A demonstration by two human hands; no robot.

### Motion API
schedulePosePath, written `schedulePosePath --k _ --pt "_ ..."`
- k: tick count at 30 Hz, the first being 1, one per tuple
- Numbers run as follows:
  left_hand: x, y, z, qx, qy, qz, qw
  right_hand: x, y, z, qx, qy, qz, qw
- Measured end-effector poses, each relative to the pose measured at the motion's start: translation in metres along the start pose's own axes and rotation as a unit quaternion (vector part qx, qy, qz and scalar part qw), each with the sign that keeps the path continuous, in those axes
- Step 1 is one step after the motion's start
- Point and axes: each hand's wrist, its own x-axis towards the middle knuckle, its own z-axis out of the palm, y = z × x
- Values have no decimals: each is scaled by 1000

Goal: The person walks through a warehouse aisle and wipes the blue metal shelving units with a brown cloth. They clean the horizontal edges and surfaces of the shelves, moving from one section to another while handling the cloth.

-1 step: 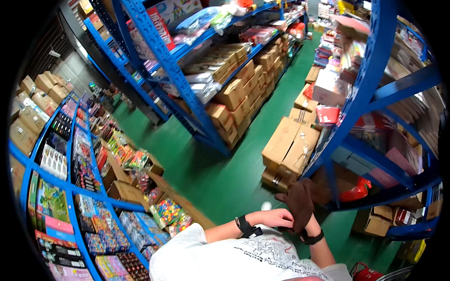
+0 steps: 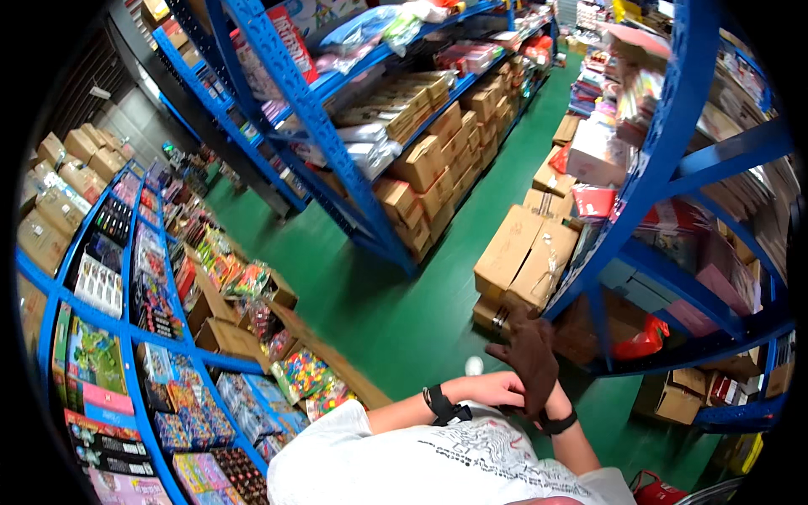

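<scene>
Presently at centre: one brown glove (image 2: pixel 537 379), drawn over the right hand (image 2: pixel 528 355), which points away from the body with one digit standing out to the left and the others close together. Left hand (image 2: pixel 495 389): bare, fingers bent and pinching the glove near its cuff. Black bands (image 2: pixel 439 406) on both wrists.

Surroundings, as seen from alongside:
Green floor (image 2: pixel 362 311), running between the racks.
Stacked brown cartons (image 2: pixel 526 257), just beyond the gloved fingers, taking up the right side of the aisle.
Blue rack post (image 2: pixel 652 168), slanting to the right of the hands, with a red plastic bag (image 2: pixel 644 338) at its lower level and an open carton (image 2: pixel 677 397) farther right.
Blue middle rack (image 2: pixel 324 139), ahead, with cartons (image 2: pixel 421 164) in rows low down.
Low shelving (image 2: pixel 126 335), left, with boxed toys; beside it, bright packets (image 2: pixel 307 374) in open cartons.
Small white object (image 2: pixel 474 366), beyond the left hand; kind unclear.

Changes against the earlier frame: glove tips lean farther left and overlap the lower carton; left hand keeps its place at the cuff; white object shows more fully; cartons and racks unmoved.
</scene>
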Motion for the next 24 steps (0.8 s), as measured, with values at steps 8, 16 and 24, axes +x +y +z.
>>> schedulePosePath --k 8,16,24 --pt "-96 -14 -61 102 70 -47 991 17 -49 61 173 -24 -299 938" --pt "-180 -25 -193 162 127 15 978 145 -98 137 47 17 -359 932" --pt "-237 -7 -355 117 201 50 971 301 -135 189 208 -126 -259 935"
